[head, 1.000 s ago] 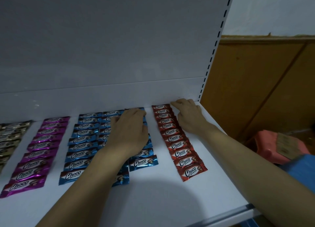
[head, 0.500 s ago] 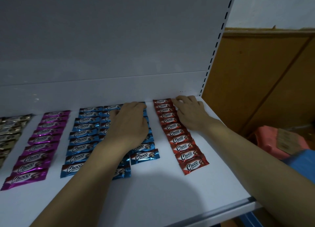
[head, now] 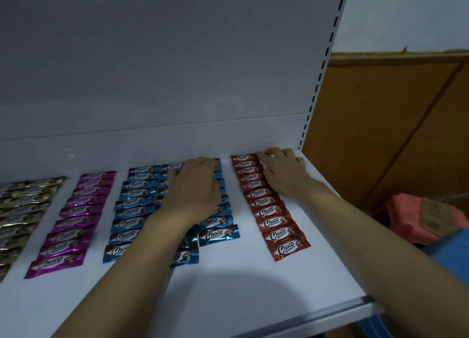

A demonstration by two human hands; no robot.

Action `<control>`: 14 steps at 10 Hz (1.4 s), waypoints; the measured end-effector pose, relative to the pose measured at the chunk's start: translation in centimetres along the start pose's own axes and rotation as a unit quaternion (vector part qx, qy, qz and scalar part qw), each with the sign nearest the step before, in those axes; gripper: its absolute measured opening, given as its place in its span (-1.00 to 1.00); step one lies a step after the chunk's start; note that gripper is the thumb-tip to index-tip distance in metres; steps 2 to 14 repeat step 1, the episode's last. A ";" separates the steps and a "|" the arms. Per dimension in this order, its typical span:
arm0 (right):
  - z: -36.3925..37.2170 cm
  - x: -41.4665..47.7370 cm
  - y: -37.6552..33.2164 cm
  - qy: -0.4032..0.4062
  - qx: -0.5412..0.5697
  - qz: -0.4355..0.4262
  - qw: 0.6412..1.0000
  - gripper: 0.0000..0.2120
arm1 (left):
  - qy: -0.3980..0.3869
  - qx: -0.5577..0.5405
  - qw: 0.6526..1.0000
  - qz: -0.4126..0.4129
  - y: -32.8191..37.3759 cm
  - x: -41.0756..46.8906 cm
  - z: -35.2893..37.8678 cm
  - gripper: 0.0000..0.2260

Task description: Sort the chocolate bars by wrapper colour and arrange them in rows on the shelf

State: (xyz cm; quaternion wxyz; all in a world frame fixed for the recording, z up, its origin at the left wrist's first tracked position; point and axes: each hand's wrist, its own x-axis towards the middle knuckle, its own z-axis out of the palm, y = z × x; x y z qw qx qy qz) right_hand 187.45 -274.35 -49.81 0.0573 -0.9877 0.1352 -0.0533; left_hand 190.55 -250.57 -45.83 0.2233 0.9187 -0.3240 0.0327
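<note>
Left hand (head: 195, 188) flat on blue bars (head: 134, 203); right hand (head: 284, 175) (fingers relaxed) touches red bars (head: 269, 221).

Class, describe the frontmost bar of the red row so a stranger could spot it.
On the white shelf, find the red row at the right end, beside the right hand. The frontmost red bar ends that row; alone among the reds, it has no bar in front.

Red wrappers (head: 284, 246), just left of the right hand (head: 284, 175): read "Choco" in white script | blue wrappers (head: 132, 210), under and beside the left hand (head: 195, 188): "Choco" | purple wrappers (head: 66, 238), well left of it: "Choco" | silver wrappers (head: 20, 210), farthest left: lettering blurred | small print under each logo: too small to read
</note>
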 end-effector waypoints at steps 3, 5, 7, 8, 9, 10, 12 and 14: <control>-0.1 0.0 0.2 0.011 0.007 0.003 1.000 -0.54 | 0.012 0.011 1.000 0.000 -0.6 0.3 -0.4 -0.63; -0.1 0.0 0.2 0.011 0.007 0.003 1.000 -0.54 | 0.012 0.011 1.000 0.000 -0.6 0.3 -0.4 -0.63; -0.1 0.0 0.2 0.011 0.007 0.003 1.000 -0.54 | 0.012 0.011 1.000 0.000 -0.6 0.3 -0.4 -0.63; -0.1 0.0 0.2 0.011 0.007 0.003 1.000 -0.54 | 0.012 0.011 1.000 0.000 -0.6 0.3 -0.4 -0.63; -0.1 0.0 0.2 0.011 0.007 0.003 1.000 -0.54 | 0.012 0.011 1.000 0.000 -0.6 0.3 -0.4 -0.63; -0.1 0.0 0.2 0.011 0.007 0.003 1.000 -0.54 | 0.012 0.011 1.000 0.000 -0.6 0.3 -0.4 -0.63; -0.1 0.0 0.2 0.011 0.007 0.003 1.000 -0.54 | 0.012 0.011 1.000 0.000 -0.6 0.3 -0.4 -0.63; -0.1 0.0 0.2 0.011 0.007 0.003 1.000 -0.54 | 0.012 0.011 1.000 0.000 -0.6 0.3 -0.4 -0.63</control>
